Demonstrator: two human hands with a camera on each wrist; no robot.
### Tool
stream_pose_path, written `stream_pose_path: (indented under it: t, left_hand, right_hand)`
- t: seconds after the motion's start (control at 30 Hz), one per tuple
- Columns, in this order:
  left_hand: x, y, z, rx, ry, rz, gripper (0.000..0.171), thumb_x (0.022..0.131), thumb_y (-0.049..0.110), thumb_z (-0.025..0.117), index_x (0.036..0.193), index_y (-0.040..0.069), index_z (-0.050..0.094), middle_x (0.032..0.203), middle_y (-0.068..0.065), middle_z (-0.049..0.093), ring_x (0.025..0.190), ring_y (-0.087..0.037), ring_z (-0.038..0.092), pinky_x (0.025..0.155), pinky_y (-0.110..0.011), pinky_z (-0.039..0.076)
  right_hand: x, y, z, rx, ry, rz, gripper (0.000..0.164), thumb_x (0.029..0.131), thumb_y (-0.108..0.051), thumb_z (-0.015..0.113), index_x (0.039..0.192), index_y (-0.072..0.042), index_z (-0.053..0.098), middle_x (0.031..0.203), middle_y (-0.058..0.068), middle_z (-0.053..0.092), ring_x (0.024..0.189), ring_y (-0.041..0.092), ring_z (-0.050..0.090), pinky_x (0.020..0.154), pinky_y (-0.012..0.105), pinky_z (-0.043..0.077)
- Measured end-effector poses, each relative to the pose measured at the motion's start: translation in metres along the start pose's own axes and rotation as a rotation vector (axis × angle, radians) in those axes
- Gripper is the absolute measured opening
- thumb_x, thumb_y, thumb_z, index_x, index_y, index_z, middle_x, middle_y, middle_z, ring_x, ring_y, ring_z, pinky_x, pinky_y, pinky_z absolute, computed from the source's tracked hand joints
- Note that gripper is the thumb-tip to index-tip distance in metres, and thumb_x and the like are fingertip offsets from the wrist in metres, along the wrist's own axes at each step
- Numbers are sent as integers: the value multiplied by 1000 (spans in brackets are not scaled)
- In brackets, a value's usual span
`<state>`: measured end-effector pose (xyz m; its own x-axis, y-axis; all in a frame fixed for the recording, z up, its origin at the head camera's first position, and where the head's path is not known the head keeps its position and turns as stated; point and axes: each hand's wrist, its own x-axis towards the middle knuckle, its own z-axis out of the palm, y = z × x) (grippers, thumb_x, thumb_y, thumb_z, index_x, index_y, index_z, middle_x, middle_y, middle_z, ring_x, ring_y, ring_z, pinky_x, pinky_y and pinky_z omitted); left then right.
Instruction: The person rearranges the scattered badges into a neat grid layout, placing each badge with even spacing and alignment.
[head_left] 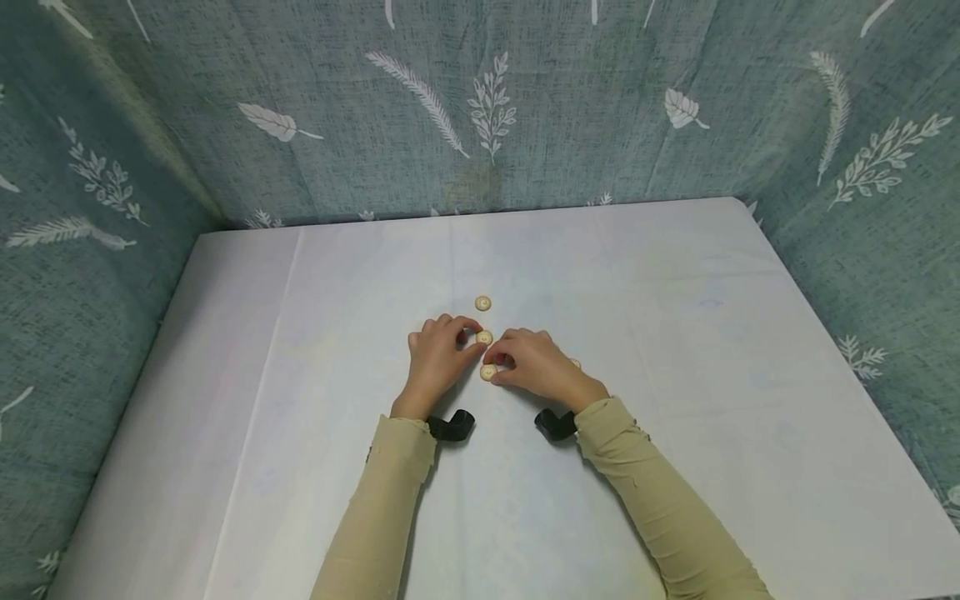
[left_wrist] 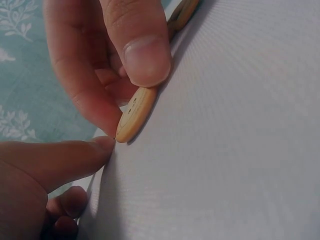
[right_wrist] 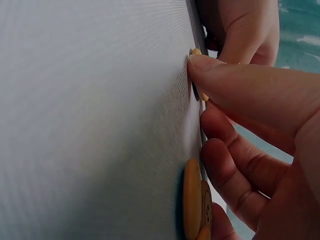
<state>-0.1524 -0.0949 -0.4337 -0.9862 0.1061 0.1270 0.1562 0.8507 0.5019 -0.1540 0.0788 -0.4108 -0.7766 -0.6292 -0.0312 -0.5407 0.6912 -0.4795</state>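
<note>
- Middle button [head_left: 484,337] is pinched by the left hand [head_left: 438,357], just below frame centre
- Lower button [head_left: 488,372] is pinched by the right hand [head_left: 540,365], just below that
- Upper button [head_left: 483,303] can be spotted loose, pretty much dead centre
- White tabletop [head_left: 360,292] seen underneath

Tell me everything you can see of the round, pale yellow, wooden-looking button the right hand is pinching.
The round, pale yellow, wooden-looking button has a thick, rounded edge and small dark holes near its centre, their number unclear. It lies roughly flat, face up, near the middle of the white, creased tabletop; whether it fully rests there is unclear. A bare right hand pinches it between thumb and finger. A bare left hand has a fingertip very close; contact cannot be confirmed.
</note>
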Motion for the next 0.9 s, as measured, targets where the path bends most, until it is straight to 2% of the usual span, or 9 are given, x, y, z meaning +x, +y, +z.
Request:
stream_pose_path:
  t: [0.57, 0.73, 0.9]
  left_hand:
    - [-2, -1, 2, -1, 8, 11, 22, 79, 37, 66, 96, 23, 64, 75, 4, 47, 72, -17, 40, 67, -39, 25]
    - [-2, 0, 2, 4, 11, 19, 22, 79, 37, 66, 96, 23, 64, 75, 4, 47, 72, -17, 40, 67, -40, 25]
    - [0, -1, 2, 0, 11, 17, 22, 79, 37, 66, 96, 23, 64, 75, 4, 47, 72, -17, 40, 67, -40, 25]
  right_hand:
    - [-2, -1, 0, 3, -31, 28, 21, 76, -29, 70, 96, -22, 66, 85, -8, 51, 77, 8, 44, 71, 34, 32]
    - [-2, 4, -3, 53, -32, 26, 26, 76, -28, 71, 100, -20, 65, 86, -8, 52, 78, 8, 46, 73, 31, 36]
    - [-3, 11, -8, 152, -12, 36, 27, 78, -25, 69, 103, -16, 64, 88, -6, 55, 80, 8, 50, 73, 26, 41]
